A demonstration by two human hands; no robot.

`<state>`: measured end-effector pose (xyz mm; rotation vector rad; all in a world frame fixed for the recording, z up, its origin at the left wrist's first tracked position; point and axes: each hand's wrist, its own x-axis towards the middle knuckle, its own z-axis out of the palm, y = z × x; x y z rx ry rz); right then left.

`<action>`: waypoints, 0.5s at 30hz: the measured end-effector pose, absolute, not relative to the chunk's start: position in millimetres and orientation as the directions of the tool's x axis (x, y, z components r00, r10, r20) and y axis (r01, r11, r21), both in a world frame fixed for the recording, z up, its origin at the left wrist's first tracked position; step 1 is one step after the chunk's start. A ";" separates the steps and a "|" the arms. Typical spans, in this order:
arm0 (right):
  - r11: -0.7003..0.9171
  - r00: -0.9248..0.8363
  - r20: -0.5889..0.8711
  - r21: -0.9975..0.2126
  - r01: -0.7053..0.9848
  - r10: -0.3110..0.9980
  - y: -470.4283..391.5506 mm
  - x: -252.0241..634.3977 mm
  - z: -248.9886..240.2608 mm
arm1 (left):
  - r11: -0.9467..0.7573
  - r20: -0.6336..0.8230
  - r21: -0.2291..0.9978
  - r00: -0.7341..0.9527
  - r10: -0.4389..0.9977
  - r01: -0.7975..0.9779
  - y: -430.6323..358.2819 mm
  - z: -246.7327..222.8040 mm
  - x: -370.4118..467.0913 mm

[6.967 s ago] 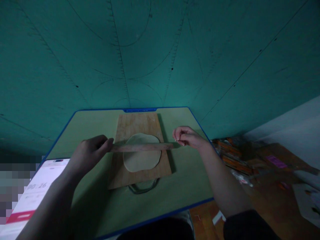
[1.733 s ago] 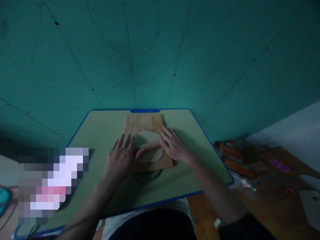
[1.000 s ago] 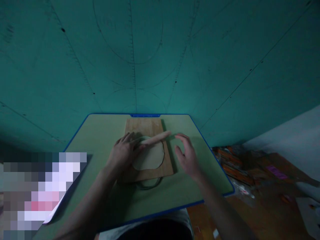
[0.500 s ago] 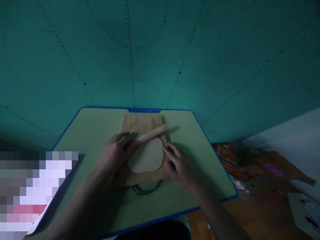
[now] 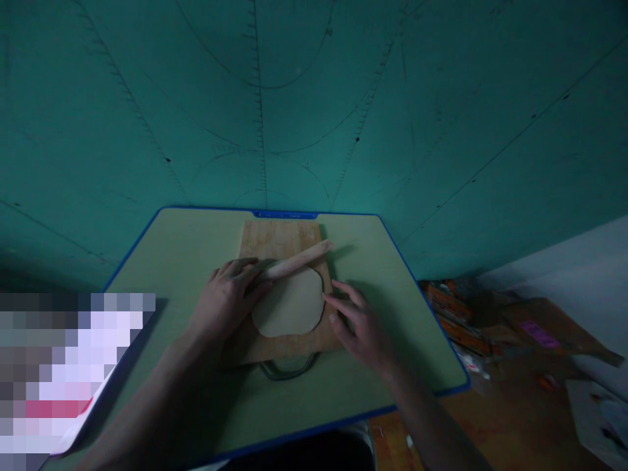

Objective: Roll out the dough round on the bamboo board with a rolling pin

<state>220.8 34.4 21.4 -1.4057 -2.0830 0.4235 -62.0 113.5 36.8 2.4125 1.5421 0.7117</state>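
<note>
A flattened round sheet of dough [image 5: 289, 306] lies on a wooden cutting board [image 5: 279, 237]. Over its far edge a wooden rolling pin [image 5: 304, 258] rests at a slant, right end farther from me. My left hand [image 5: 228, 288] is closed around the pin's left end, which the fingers hide, with the thumb lying by the dough. At the dough's right edge is my right hand [image 5: 358, 324], fingers apart and holding nothing; one fingertip is at the rim, and I cannot tell if it touches.
The board lies on a pale table [image 5: 196, 239] with blue edging, against a green wall [image 5: 304, 104]. A metal handle [image 5: 289, 374] sticks out from the board's near end. A blurred-out object [image 5: 83, 366] covers the table's left side. Flattened cardboard [image 5: 534, 327] lies on the floor at right.
My right hand has shifted slightly right, its fingers a little more spread at the dough's edge. My left hand and the rolling pin have stayed almost still.
</note>
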 end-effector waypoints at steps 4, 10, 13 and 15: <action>0.376 -0.268 0.274 -0.513 0.772 0.924 34.7 218.2 20.0 | -0.370 0.331 0.537 0.214 0.919 0.758 112.1 44.5 -61.6; 0.391 -0.319 0.235 -0.409 0.825 0.918 34.3 214.3 24.1 | -0.285 0.329 0.643 0.080 0.941 0.711 113.0 50.2 -64.8; 0.404 -0.334 0.236 -0.390 0.827 0.913 34.4 215.2 24.9 | -0.279 0.324 0.652 0.074 0.943 0.705 113.2 49.7 -64.6; 0.404 -0.332 0.242 -0.393 0.826 0.912 34.3 216.3 23.7 | -0.277 0.318 0.653 0.076 0.945 0.705 113.5 49.3 -64.6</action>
